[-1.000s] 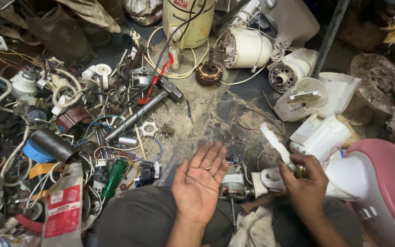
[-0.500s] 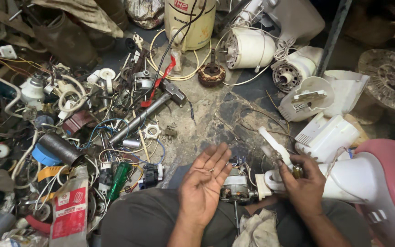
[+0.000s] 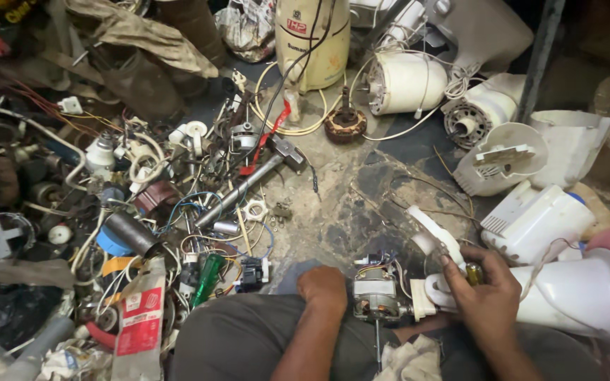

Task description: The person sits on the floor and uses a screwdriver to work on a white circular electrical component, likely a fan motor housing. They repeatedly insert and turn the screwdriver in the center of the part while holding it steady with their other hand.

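Cluttered floor [image 3: 361, 190] is lying strewn with wires, motor parts and white fan housings. Left hand [image 3: 325, 288] is resting clenched, holding nothing, just beside a small electric motor [image 3: 375, 296] at the floor's near edge. Right hand [image 3: 485, 293] is gripping a brass-coloured part [image 3: 473, 274] against a white plastic housing [image 3: 573, 293], whose inside is hidden.

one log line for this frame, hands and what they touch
left hand: fist down beside small motor | right hand: gripping white fan housing, small brass part at fingers | floor: scattered parts, hammer
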